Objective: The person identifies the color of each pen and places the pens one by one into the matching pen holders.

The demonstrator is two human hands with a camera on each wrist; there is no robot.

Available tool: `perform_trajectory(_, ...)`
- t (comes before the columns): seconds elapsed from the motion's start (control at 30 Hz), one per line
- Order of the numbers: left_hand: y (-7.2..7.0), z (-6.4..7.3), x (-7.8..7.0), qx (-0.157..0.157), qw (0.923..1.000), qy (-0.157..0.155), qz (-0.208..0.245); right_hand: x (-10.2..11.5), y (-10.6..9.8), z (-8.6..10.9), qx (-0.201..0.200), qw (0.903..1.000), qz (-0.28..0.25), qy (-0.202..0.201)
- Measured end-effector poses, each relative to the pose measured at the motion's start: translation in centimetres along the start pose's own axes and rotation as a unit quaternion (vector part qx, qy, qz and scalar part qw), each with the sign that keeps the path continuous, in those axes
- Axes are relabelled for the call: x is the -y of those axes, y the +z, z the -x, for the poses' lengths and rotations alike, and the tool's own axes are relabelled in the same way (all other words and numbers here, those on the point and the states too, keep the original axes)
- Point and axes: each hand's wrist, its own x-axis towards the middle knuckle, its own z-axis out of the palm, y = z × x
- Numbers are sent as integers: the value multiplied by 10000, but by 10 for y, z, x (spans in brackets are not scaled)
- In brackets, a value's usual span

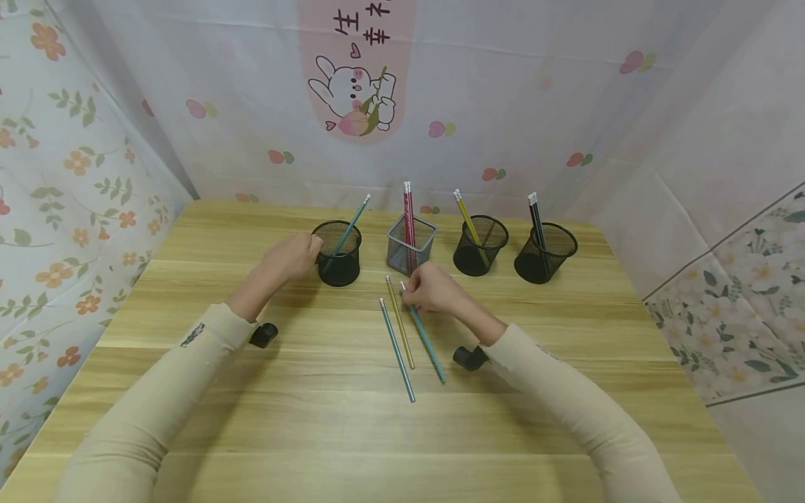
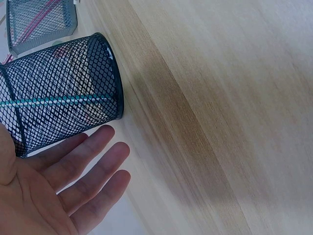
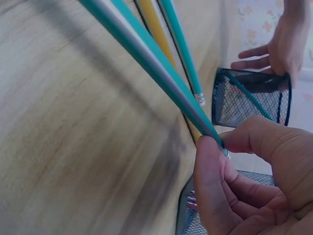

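In the head view my left hand (image 1: 294,257) is at the rim of a round black mesh pencil cup (image 1: 339,271) holding one teal pencil (image 1: 353,222). The left wrist view shows that hand's fingers loosely extended alongside the mesh; its thumb is mostly cut off. My right hand (image 1: 434,288) pinches a teal pencil (image 3: 161,73) near its eraser end between thumb and forefinger. The pencil slants over the table, its far end low. To its left lie a yellow pencil (image 1: 402,328) and another teal pencil (image 1: 397,353), side by side on the wood.
A square grey mesh cup (image 1: 397,257) with red pencils stands behind my right hand. Further right are a black cup (image 1: 470,260) with yellow pencils and another black cup (image 1: 531,270) with black pencils. A printed curtain (image 1: 503,105) hangs behind the wooden table (image 1: 302,419).
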Motion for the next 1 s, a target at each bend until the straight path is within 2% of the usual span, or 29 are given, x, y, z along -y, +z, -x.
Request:
perform_trajectory(0.2, -1, 0, 1, -5, 10000, 26, -18, 3, -8, 2, 10, 9996, -265, 20)
perform_trajectory(0.3, -1, 0, 1, 3, 10000, 16, -33, 5, -11, 3, -40, 9994, -323, -91)
perform_trajectory(0.73, -1, 0, 0, 75, 9999, 66, -41, 15, -29, 13, -619, 9973, -139, -373)
perform_trajectory(1.0, -1, 0, -1, -12, 9999, 62, -85, 19, -36, 13, -801, 9944, -335, -599)
